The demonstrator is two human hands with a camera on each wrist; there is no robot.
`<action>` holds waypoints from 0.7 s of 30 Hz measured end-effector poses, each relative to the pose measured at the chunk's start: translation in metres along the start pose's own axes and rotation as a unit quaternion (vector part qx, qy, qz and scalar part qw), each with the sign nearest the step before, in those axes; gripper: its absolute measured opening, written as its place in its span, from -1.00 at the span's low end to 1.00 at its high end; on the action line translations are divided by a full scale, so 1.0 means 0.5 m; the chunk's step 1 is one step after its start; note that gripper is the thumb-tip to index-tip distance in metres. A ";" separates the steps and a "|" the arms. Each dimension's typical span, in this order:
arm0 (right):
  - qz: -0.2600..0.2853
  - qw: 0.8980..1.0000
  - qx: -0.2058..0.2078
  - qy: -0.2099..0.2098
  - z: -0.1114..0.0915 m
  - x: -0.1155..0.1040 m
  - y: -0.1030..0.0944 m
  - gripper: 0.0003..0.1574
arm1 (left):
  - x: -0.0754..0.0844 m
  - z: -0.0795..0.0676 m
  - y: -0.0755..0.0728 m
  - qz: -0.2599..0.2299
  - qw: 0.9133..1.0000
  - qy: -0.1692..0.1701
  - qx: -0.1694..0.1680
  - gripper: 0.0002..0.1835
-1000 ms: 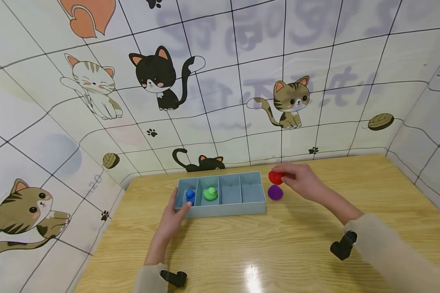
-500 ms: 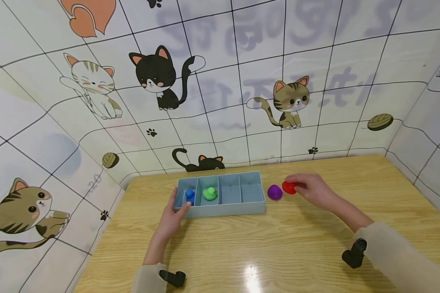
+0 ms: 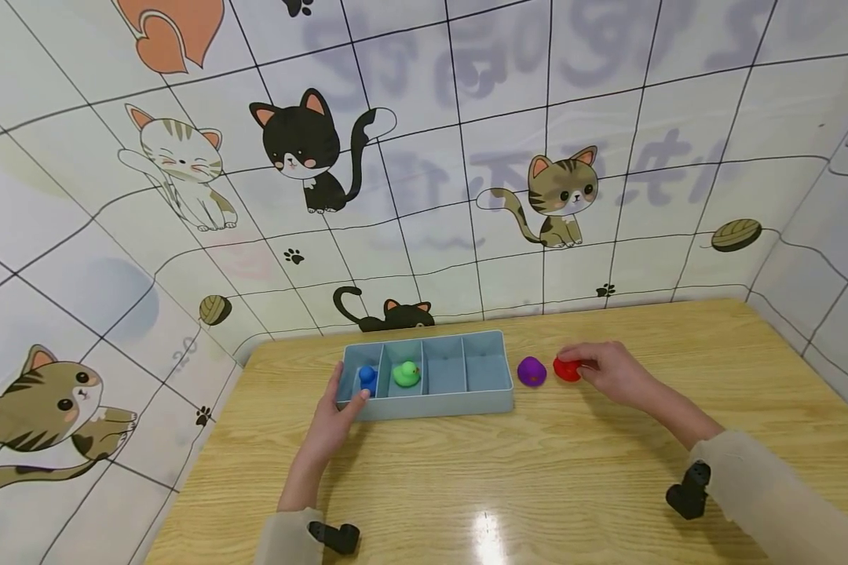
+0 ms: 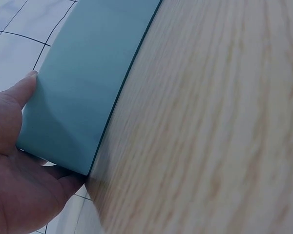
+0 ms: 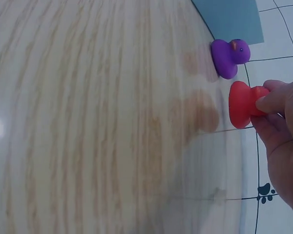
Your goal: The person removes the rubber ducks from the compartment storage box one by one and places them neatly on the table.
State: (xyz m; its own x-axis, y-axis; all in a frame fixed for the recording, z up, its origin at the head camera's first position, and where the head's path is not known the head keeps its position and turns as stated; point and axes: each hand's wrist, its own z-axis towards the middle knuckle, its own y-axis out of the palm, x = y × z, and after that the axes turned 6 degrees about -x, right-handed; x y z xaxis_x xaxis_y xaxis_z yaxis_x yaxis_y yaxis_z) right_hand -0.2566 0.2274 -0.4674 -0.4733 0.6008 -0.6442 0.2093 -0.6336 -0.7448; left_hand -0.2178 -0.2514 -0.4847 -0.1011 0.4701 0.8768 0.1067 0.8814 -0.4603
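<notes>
A grey-blue box (image 3: 431, 404) with a row of compartments stands on the table. A blue rubber duck (image 3: 367, 378) sits in its leftmost compartment and a green rubber duck (image 3: 406, 374) in the one beside it. My left hand (image 3: 330, 420) grips the box's left end, thumb over the front rim; the left wrist view shows the box's front wall (image 4: 88, 87). Right of the box a purple rubber duck (image 3: 531, 372) rests on the table. My right hand (image 3: 618, 375) pinches a red rubber duck (image 5: 240, 105) by its upper part, to the right of the purple one and apart from it.
The wooden table (image 3: 466, 471) reaches the cat-printed wall (image 3: 438, 157) at the back, just behind the box. Another printed wall (image 3: 56, 275) rises on the left. Black wrist cameras (image 3: 689, 490) sit on both sleeves.
My right hand has carried the red duck rightward and lower, from behind the purple duck to beside it. My left hand and the box have stayed in place.
</notes>
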 end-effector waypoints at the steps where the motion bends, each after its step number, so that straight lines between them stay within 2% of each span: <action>1: 0.001 1.000 -0.002 0.001 -0.001 0.003 0.001 -0.57 | 0.000 0.000 0.001 0.000 1.000 -0.001 -0.001 -0.03; 21: 0.013 0.999 -0.031 0.022 -0.011 0.026 0.006 -0.53 | 0.002 0.002 0.002 0.004 1.000 0.003 0.002 -0.05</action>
State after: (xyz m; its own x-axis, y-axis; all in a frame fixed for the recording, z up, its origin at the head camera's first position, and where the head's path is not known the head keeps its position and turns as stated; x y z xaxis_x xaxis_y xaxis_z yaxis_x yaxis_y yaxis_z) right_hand -0.2575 0.2360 -0.4789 -0.4294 0.6054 -0.6701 0.2743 -0.6195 -0.7355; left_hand -0.2185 -0.2499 -0.4846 -0.0935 0.4760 0.8744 0.1035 0.8782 -0.4670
